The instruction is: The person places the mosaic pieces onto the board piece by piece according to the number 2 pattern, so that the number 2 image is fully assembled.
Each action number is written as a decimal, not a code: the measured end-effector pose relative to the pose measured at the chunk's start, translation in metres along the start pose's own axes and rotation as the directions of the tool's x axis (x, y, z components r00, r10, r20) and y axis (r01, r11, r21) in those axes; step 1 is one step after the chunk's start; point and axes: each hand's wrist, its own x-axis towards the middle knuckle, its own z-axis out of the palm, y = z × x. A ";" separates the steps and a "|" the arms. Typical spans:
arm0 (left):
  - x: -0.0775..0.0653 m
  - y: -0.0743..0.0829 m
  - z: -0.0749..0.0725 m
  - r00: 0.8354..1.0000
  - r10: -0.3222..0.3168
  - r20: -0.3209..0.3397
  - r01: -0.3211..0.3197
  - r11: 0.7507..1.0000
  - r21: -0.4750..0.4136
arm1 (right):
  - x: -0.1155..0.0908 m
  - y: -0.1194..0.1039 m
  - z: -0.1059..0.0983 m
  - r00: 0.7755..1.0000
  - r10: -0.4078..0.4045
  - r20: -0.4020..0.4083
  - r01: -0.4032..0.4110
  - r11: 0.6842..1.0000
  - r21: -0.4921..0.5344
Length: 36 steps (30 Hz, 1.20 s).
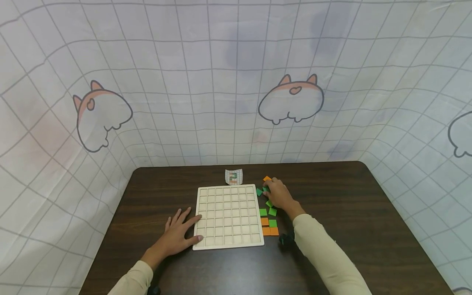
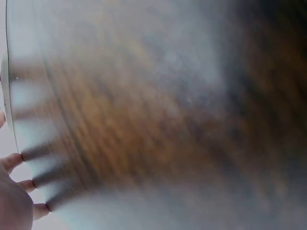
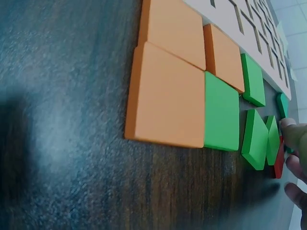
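Note:
A cream square board (image 1: 228, 216) with a raised grid lies flat on the table. My left hand (image 1: 176, 236) rests at its left side with fingers spread, index and thumb touching the rim; several fingertips (image 2: 14, 160) show at the left wrist view's edge. My right hand (image 1: 279, 196) reaches down among small tiles past the board's upper right edge. A dark green tile (image 1: 265, 189) lies between its thumb and fingers; whether they grip it is unclear. A red tile (image 3: 277, 163) and another dark green tile (image 3: 282, 104) are close by the hand (image 3: 300, 143).
Orange tiles (image 3: 168, 98) and bright green tiles (image 3: 222, 111) line the board's right side. A single orange tile (image 1: 267, 178) lies beyond the right hand. Behind the board is a small card (image 1: 234, 177) with a coloured grid pattern. A grid-patterned curtain (image 1: 236, 82) surrounds the dark wooden table (image 1: 343, 192).

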 end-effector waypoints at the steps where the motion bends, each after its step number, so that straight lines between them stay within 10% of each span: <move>1: 0.000 0.000 0.000 1.000 0.000 0.001 0.000 1.000 0.000 | 0.000 0.000 0.000 1.000 -0.003 -0.006 0.003 1.000 -0.008; 36: 0.006 0.011 -0.012 0.995 -0.057 0.076 0.058 0.998 -0.005 | -0.005 0.010 0.001 0.996 0.045 -0.074 -0.035 0.992 0.120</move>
